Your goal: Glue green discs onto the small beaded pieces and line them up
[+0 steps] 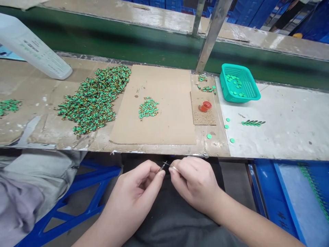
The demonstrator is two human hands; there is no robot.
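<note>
My left hand (140,192) is above my lap, thumb and forefinger pinched on a small dark pointed piece (162,167). My right hand (194,180) is closed opposite it, gripping a thin metal needle-like tool (172,167). The tips of the two things meet or cross between my hands; I cannot tell whether they touch. Beyond my hands on the bench, a small heap of green-and-gold parts (148,108) lies on a cardboard sheet (174,130). To its left spreads a much bigger pile of the same parts (96,99).
A red cup (206,106) stands on a small board (205,120). Right of it are a green basket (240,99) holding green discs, loose discs (232,140), and a row of parts (253,123). A whitish plastic container (33,48) leans at left; a metal post (212,36) rises behind.
</note>
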